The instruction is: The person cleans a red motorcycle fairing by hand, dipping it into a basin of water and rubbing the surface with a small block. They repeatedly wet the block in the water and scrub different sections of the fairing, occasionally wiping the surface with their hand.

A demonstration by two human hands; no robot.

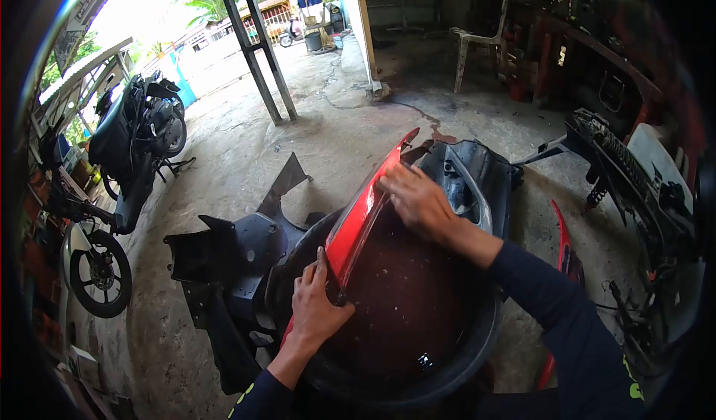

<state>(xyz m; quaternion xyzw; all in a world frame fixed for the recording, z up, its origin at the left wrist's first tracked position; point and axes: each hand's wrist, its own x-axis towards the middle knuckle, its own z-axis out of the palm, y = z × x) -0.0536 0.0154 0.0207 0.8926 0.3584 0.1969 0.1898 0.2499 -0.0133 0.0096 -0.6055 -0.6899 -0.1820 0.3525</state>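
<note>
A long, narrow red motorcycle body panel (349, 242) slants over a black tub (488, 338) of dark reddish water. My left hand (317, 301) grips its lower part, thumb along the near face. Against the panel's upper part presses my right hand (421, 200), fingers together and bent over its surface. Whatever lies under those fingers is hidden. The panel's face looks wet and shiny.
Black plastic fairing parts (239, 252) lie left of the tub, and a dark grey part (477, 174) sits behind it. Another red panel (561, 233) is at the right, near a stripped motorcycle frame (608, 159). A motorcycle (134, 136) stands left; a chair (481, 38) is behind.
</note>
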